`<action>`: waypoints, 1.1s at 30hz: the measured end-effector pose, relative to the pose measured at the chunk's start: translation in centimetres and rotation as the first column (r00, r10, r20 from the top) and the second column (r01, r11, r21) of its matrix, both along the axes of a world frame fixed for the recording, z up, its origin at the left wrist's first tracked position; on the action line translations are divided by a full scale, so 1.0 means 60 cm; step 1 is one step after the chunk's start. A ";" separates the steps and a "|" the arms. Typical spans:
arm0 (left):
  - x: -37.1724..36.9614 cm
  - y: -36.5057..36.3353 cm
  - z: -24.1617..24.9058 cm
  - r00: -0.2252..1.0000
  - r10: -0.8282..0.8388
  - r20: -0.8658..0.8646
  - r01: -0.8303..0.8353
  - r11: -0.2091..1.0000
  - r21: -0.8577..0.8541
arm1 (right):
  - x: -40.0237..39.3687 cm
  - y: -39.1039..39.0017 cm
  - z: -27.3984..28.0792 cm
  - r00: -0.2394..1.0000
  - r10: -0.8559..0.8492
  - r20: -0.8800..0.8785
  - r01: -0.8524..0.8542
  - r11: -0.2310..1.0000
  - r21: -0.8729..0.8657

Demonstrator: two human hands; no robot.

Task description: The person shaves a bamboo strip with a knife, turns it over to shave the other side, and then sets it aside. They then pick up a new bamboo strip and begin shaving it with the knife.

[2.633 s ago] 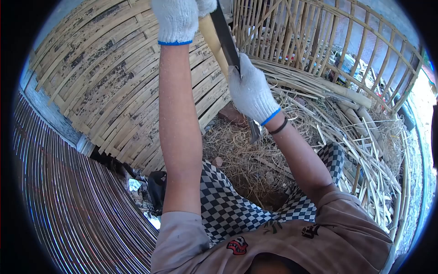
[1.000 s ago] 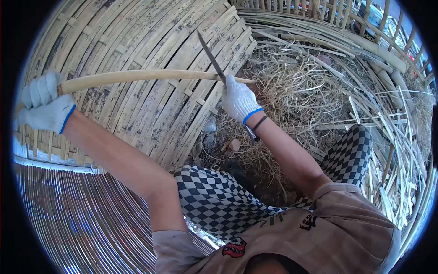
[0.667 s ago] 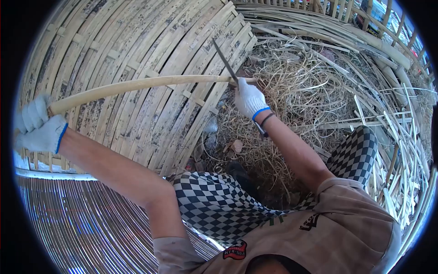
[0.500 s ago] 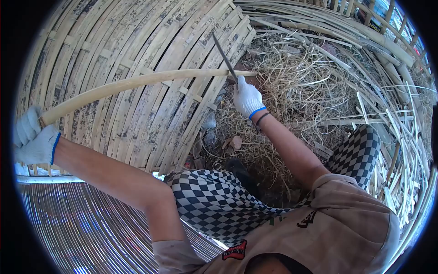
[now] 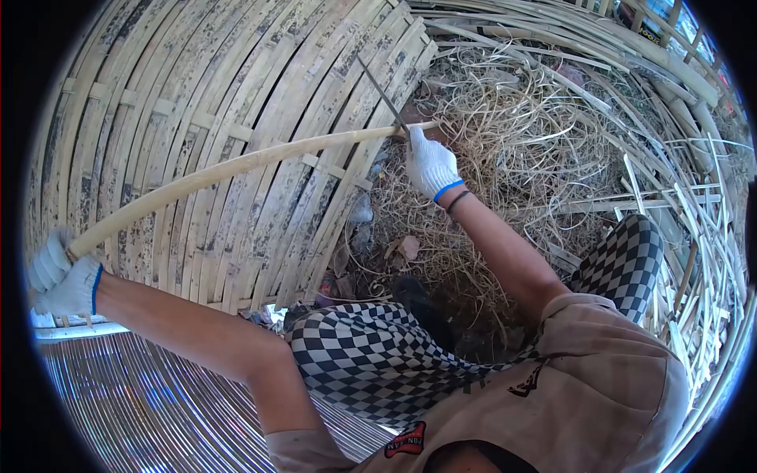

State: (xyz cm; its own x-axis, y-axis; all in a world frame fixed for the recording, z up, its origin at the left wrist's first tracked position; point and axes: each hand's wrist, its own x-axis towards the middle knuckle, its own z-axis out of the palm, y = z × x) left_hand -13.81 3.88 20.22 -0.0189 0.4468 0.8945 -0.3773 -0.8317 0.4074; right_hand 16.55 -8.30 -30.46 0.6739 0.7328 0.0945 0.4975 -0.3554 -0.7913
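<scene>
A long, pale, gently curved bamboo strip point(image 5: 236, 164) runs from the far left to the centre. At its left end, my left hand point(image 5: 59, 276), in a white glove with a blue cuff, has its fingers wrapped round it. Near the other end, my right hand point(image 5: 430, 162), gloved too, is closed on a knife. The knife's thin dark blade point(image 5: 382, 94) points up and left and crosses the strip just beside my fingers. The knife's handle is hidden in my glove. Beyond the blade, the strip's tip sticks out a little to the right.
A woven bamboo panel point(image 5: 260, 87) fills the upper left behind the strip. Curly shavings point(image 5: 520, 134) lie heaped on the ground right of my right hand. Long split bamboo pieces point(image 5: 698, 276) are piled along the right side. A ridged sheet point(image 5: 173, 402) lies at the lower left.
The left end of the strip and my left hand have moved slightly down. My right hand and the blade have barely shifted.
</scene>
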 end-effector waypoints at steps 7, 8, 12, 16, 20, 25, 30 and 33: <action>0.000 -0.001 0.000 0.989 0.062 -0.137 -0.053 0.996 0.069 | 0.047 0.008 -0.055 0.999 -0.030 -0.018 0.028 0.995 -0.095; -0.019 0.014 0.013 0.990 -0.035 -0.138 0.039 0.999 0.024 | 0.036 -0.005 -0.048 1.000 0.003 -0.027 -0.006 0.992 -0.125; -0.078 0.065 0.042 0.871 -0.462 -0.169 0.452 0.887 -0.095 | 0.059 0.005 -0.150 0.973 -0.118 -0.200 0.053 0.953 -0.300; -0.062 0.065 0.030 0.631 -0.751 -0.192 0.745 0.656 -0.122 | 0.093 -0.010 -0.186 0.982 -0.069 -0.173 -0.001 0.927 -0.376; -0.043 0.058 0.016 0.499 -0.844 -0.196 0.838 0.528 -0.139 | 0.102 -0.011 -0.203 0.981 -0.052 -0.189 -0.034 0.903 -0.429; -0.030 0.025 -0.006 0.609 -0.774 -0.173 0.760 0.632 -0.152 | 0.104 -0.009 -0.129 0.987 0.086 -0.139 -0.136 0.901 -0.411; -0.012 0.047 0.004 0.599 -0.784 -0.161 0.764 0.620 -0.179 | -0.035 -0.074 0.078 0.992 0.122 0.038 -0.122 0.992 -0.011; 0.000 0.031 0.021 0.631 -0.749 -0.205 0.735 0.661 -0.153 | -0.103 -0.114 0.209 0.962 0.258 0.093 -0.274 0.926 0.261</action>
